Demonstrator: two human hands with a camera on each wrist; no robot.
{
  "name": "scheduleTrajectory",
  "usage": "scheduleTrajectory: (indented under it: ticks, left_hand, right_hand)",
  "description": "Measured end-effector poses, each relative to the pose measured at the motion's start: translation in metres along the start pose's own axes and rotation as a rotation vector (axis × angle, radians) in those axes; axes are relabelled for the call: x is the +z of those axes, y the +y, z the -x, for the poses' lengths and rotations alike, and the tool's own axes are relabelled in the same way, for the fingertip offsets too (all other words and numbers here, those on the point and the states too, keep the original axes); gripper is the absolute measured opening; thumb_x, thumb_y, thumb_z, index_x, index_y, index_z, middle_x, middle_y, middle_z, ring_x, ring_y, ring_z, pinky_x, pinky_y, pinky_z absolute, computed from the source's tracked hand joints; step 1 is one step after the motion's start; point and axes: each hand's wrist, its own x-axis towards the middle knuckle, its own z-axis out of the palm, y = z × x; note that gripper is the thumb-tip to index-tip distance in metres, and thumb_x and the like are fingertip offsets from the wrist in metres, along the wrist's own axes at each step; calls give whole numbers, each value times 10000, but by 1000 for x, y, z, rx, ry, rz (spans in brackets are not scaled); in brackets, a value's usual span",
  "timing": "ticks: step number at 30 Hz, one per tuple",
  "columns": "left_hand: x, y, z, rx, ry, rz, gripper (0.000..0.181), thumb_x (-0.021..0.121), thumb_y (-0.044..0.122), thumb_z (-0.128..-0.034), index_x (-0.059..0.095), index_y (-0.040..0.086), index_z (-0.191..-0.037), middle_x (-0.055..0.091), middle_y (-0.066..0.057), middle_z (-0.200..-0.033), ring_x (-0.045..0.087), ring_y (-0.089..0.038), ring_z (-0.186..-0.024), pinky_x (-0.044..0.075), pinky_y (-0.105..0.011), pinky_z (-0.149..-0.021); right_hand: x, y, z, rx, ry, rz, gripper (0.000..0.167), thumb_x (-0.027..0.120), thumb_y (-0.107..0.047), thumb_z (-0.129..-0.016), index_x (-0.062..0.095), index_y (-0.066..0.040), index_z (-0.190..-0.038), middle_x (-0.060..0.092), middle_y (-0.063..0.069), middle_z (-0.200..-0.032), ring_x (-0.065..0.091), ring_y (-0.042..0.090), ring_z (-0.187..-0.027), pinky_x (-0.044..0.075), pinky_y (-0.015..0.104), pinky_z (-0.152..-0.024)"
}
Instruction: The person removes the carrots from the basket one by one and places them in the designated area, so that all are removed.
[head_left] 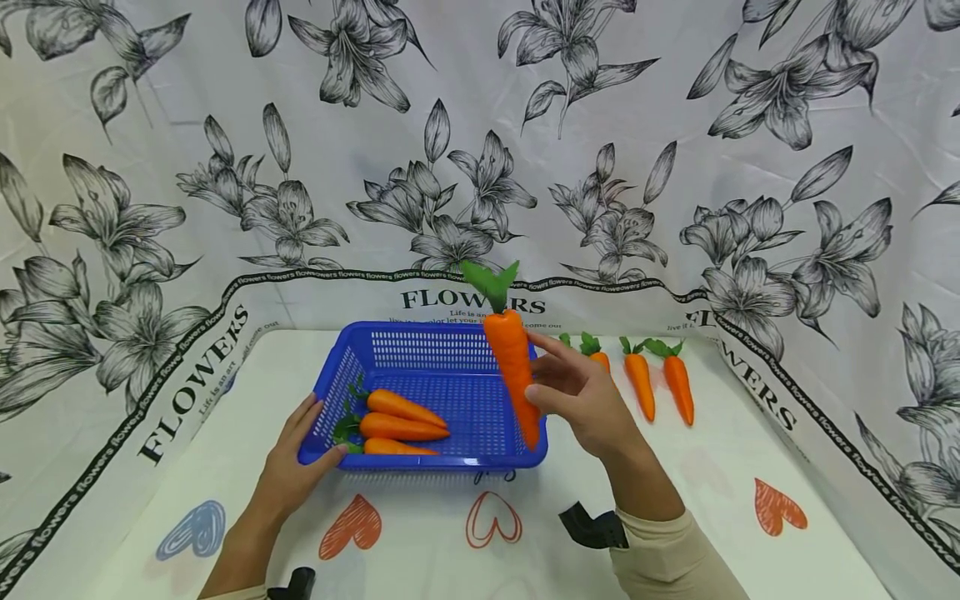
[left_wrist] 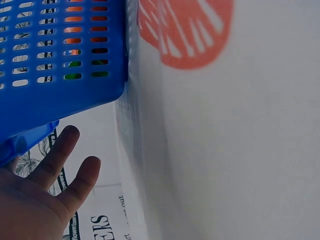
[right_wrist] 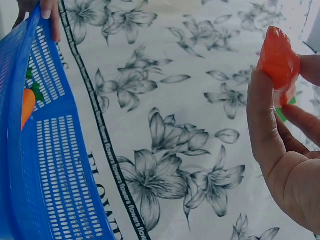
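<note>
Forearms (head_left: 251, 537) reach in from the near edge, over printed hearts (head_left: 350, 527) on a white tabletop (head_left: 675, 558). The left hand (head_left: 300, 458) holds the near left corner of a blue basket (head_left: 450, 461), thumb over the rim, fingers along the outer side. The right hand (head_left: 592, 396), raised palm inward, pinches a large carrot (head_left: 510, 354) between thumb and fingers; leaves up and tip down, it shows against the basket's right end. Three carrots (head_left: 401, 427) lie inside at left. Loose carrots (head_left: 640, 387) lie beyond the right hand, one partly behind it. Farther back, the lettering (head_left: 429, 298) "FLOWERS" is partly covered by carrot leaves, "Life is an" below; a black band (head_left: 315, 273) repeats "flowers" beneath a lily-patterned cloth (head_left: 465, 75).
</note>
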Motion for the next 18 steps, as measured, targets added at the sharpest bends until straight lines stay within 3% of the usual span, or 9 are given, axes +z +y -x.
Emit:
scheduleTrajectory:
  ticks: [18]
  left_hand:
    - [0, 0, 1, -7, 0, -13, 837, 672, 410, -876, 232, 178, -1549, 113, -69, -1599, 206, -497, -1362, 305, -707, -941]
  right_hand:
    - [-26, -2, 33, -138, 72, -30, 592, 538, 107, -904, 384, -13, -1464, 596, 215, -1095, 620, 311, -955, 576, 403, -694]
